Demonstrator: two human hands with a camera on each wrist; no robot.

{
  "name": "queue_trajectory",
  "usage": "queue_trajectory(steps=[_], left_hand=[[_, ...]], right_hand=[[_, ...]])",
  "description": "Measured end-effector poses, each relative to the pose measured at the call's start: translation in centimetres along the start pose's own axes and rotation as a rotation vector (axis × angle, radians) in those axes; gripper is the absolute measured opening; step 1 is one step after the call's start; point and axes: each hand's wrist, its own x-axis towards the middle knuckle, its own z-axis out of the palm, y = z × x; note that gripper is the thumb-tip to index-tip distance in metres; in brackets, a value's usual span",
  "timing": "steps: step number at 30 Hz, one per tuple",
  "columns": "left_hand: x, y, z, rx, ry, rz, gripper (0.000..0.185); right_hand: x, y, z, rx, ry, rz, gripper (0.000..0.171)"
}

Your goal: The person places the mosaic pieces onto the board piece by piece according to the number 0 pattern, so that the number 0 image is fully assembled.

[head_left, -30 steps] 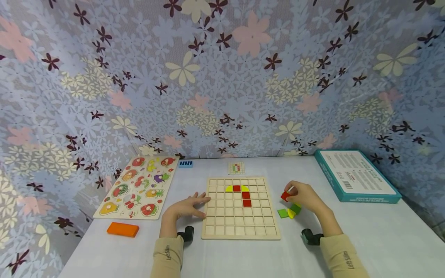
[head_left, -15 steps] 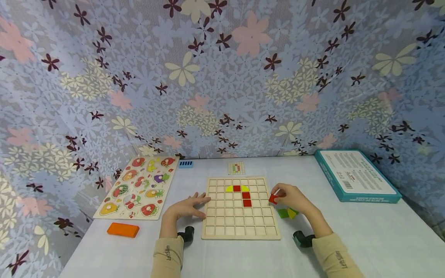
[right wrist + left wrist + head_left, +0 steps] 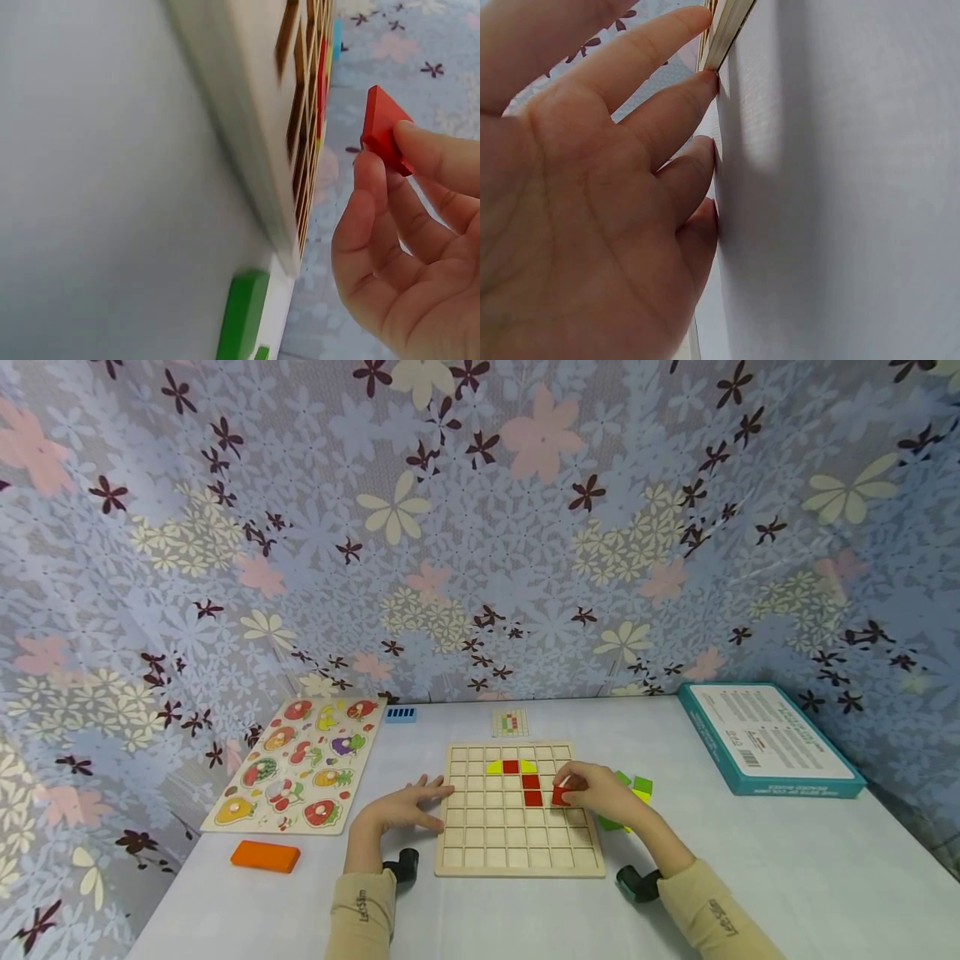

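A wooden grid board lies on the white table. Two yellow quarter-round tiles flank a red square, and two more red tiles run below it. My right hand pinches a red tile over the board, just right of the red column; the right wrist view shows this red tile held between thumb and fingers above the board. My left hand rests flat on the table with straight fingers touching the board's left edge.
Green and yellow loose tiles lie right of the board. A small pattern card sits behind it. A fruit peg puzzle, an orange block and a blue piece are at left. A teal box stands at right.
My right hand has carried the red tile leftward from the loose pile onto the board, uncovering the green and yellow tiles. The left hand has stayed still.
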Motion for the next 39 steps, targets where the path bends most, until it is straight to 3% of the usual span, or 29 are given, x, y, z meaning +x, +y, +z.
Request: queue_trajectory(steps=[14, 21, 39], left_hand=[[0.0, 0.0, 0.0, 0.016, 0.007, -0.002, 0.067], [0.0, 0.0, 0.0, 0.018, 0.006, -0.005, 0.068], [-0.2, 0.4, 0.0, 0.007, 0.005, -0.01, 0.067]], right_hand=[[0.9, -1.8, 1.4, 0.016, -0.069, 0.012, 0.014], [1.3, -2.4, 2.0, -0.053, -0.107, -0.002, 0.013], [1.5, -2.7, 2.6, -0.186, -0.084, 0.024, 0.012]])
